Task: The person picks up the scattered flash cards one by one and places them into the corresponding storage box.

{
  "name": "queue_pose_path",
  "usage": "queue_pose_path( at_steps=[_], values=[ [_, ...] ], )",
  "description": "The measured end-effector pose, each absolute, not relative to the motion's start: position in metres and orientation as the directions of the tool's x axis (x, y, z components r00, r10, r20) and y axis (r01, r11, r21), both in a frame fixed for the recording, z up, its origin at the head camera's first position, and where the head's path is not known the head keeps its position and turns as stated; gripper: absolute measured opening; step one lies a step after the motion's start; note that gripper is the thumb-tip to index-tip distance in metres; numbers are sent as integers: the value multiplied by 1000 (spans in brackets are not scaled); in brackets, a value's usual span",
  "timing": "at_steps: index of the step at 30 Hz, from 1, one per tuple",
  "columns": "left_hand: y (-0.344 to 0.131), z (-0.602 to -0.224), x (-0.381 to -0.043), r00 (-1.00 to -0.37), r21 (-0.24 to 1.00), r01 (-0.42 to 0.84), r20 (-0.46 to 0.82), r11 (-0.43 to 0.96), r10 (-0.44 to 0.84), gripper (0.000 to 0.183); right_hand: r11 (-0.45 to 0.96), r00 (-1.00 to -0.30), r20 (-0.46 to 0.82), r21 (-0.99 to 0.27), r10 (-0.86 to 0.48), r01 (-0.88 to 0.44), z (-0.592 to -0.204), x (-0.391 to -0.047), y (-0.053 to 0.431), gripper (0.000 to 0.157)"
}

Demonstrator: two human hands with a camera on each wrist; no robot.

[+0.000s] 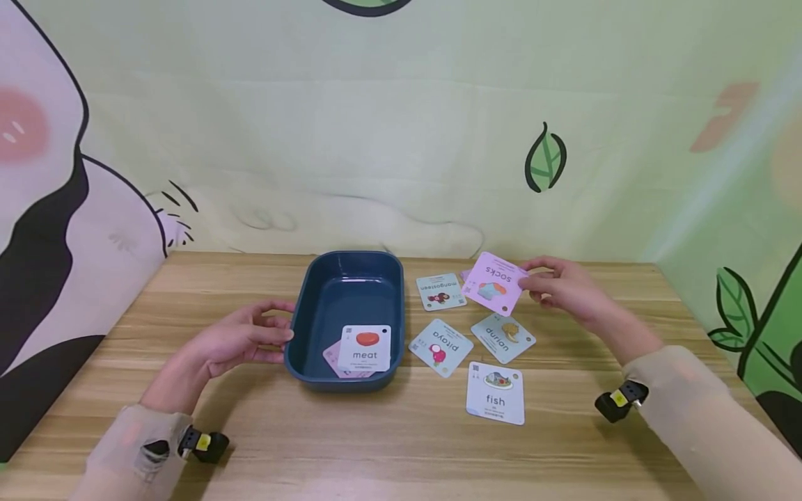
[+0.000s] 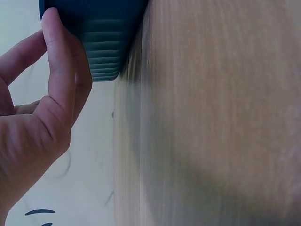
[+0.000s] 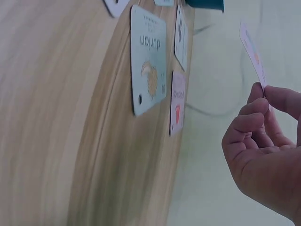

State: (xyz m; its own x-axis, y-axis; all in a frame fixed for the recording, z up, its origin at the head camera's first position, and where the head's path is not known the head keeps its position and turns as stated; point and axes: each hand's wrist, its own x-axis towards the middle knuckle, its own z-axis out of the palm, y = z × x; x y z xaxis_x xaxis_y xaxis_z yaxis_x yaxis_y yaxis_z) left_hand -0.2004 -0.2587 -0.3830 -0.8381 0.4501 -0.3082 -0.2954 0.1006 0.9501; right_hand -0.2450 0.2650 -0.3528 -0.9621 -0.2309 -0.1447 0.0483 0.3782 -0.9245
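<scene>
Between thumb and fingers, my right hand [image 1: 567, 289] pinches a pink picture card [image 1: 493, 284] marked "socks" by its edge, raised above the table. In the right wrist view that card [image 3: 253, 52] appears nearly edge-on. My left hand [image 1: 241, 337] is at the left side of a dark blue tray [image 1: 299, 348], its fingers loosely bent and the tips against the outer wall by the rim. Inside the tray, a white "meat" card [image 1: 365, 349] lies over a pink card [image 1: 332, 356], covering most of it.
Right of the tray lie cards marked "mangosteen" [image 1: 441, 292], "pitaya" [image 1: 441, 348], "durian" [image 1: 504, 339] and "fish" [image 1: 495, 393]. Another pink card [image 3: 177, 103] lies near the back edge, mostly hidden by the socks card in the head view. A printed cloth [image 1: 401, 167] hangs behind the wooden table [image 1: 376, 445].
</scene>
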Motion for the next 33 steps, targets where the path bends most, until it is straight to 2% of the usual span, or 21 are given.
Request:
queue_pose_path(
  at_steps=[10, 19, 33],
  values=[
    [-258, -383, -201, -838, 948, -304, -311, 90, 448, 63, 387, -942, -153, -922, -299, 27, -348, -250, 228, 44],
    [-259, -384, -201, -837, 950, -298, -309, 98, 451, 63, 341, -920, -151, -940, -361, 21, -350, -250, 193, 38],
    [-260, -386, -202, -840, 949, -299, -313, 105, 443, 63, 355, -937, -122, -935, -326, -2, -352, -245, 144, 33]
  ],
)
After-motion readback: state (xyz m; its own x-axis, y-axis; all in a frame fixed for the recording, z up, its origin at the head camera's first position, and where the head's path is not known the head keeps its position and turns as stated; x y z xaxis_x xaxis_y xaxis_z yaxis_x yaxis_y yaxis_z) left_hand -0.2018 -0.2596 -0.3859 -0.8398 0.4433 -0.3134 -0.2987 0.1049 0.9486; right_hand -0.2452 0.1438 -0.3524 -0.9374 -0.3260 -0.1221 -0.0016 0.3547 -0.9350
